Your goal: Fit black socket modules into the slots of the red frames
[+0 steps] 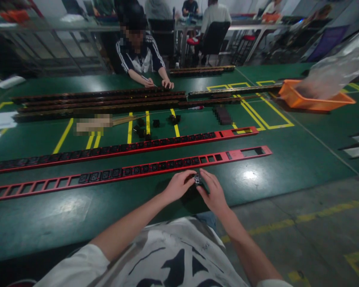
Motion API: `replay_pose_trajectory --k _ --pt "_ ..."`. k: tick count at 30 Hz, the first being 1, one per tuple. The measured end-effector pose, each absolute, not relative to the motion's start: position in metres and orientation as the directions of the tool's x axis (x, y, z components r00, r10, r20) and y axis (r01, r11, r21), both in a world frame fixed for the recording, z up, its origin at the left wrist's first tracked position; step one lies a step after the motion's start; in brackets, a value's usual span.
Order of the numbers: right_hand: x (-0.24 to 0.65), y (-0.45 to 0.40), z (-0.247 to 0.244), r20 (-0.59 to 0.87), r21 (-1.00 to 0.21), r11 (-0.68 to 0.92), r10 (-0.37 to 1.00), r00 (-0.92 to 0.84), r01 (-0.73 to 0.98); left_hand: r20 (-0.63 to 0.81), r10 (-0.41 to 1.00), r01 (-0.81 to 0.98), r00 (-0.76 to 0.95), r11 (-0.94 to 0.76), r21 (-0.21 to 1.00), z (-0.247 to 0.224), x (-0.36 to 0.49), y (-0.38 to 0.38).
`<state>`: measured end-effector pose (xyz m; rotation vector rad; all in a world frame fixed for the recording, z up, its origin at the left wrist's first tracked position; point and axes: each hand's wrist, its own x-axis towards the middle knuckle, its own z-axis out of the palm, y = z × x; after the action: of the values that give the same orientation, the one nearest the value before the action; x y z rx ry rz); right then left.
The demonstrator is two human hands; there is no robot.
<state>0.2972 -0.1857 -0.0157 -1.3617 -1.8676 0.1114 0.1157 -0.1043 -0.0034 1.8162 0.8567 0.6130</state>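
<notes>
Holding small part [197, 179], 2 hands [178, 186] [213, 191] by red strip's edge [155, 171].

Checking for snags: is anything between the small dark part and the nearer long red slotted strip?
Only the left hand and right hand; nothing else visible separates the small dark part from the red slotted strip.

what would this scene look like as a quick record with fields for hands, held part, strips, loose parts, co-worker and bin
left hand: fingertips on the held part
right hand: fingertips at the same part's other side
held part: small, dark, partly shiny; details unclear
near strip: red, black sockets midway, open slots toward both ends
far strip: red, black sockets along most of it
loose parts: small, black, beyond the far strip
co-worker: across the table, leaning over dark strips
bin: orange, at right, with clear plastic
</notes>
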Motion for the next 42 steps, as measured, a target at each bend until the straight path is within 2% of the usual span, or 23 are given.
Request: replay_pose_trajectory --k 8,11,13,16,18,21,27,32,42 --pt "0.288 -0.177 -0.023 0.504 -0.624 0.370 0.864 -0.008 0.688 0.013 0.820 0.407 0.572 -0.298 0.864 -0.006 0.123 -0.110" --pt "0.296 -0.171 -0.026 0.500 -0.618 0.363 0.866 -0.008 0.697 0.094 0.809 0.435 0.581 -0.406 0.804 -0.004 0.119 -0.107" --pt "0.305 -0.165 -0.029 0.512 -0.607 0.334 0.858 0.034 0.721 0.196 0.753 0.463 0.628 -0.564 0.684 -0.004 0.116 -0.103" --pt "0.323 -0.150 -0.035 0.528 -0.607 0.245 0.836 0.152 0.756 0.279 0.666 0.533 0.692 -0.731 0.425 -0.005 0.116 -0.097" --pt "0.334 -0.139 -0.038 0.545 -0.593 0.205 0.814 0.200 0.778 0.268 0.657 0.587 0.705 -0.752 0.299 -0.009 0.119 -0.095" --pt "0.342 -0.127 -0.042 0.590 -0.544 0.202 0.782 0.200 0.814 0.230 0.667 0.633 0.709 -0.745 0.209 -0.016 0.125 -0.096" --pt "0.340 -0.123 -0.044 0.653 -0.483 0.218 0.735 0.182 0.848 0.222 0.676 0.654 0.703 -0.737 0.173 -0.023 0.131 -0.101" --pt "0.341 -0.120 -0.042 0.629 -0.462 0.263 0.771 0.104 0.847 0.224 0.653 0.636 0.724 -0.757 0.152 -0.022 0.132 -0.100" --pt "0.335 -0.109 -0.041 0.635 -0.432 0.333 0.772 0.021 0.838 0.230 0.629 0.599 0.743 -0.778 0.192 -0.023 0.134 -0.096"
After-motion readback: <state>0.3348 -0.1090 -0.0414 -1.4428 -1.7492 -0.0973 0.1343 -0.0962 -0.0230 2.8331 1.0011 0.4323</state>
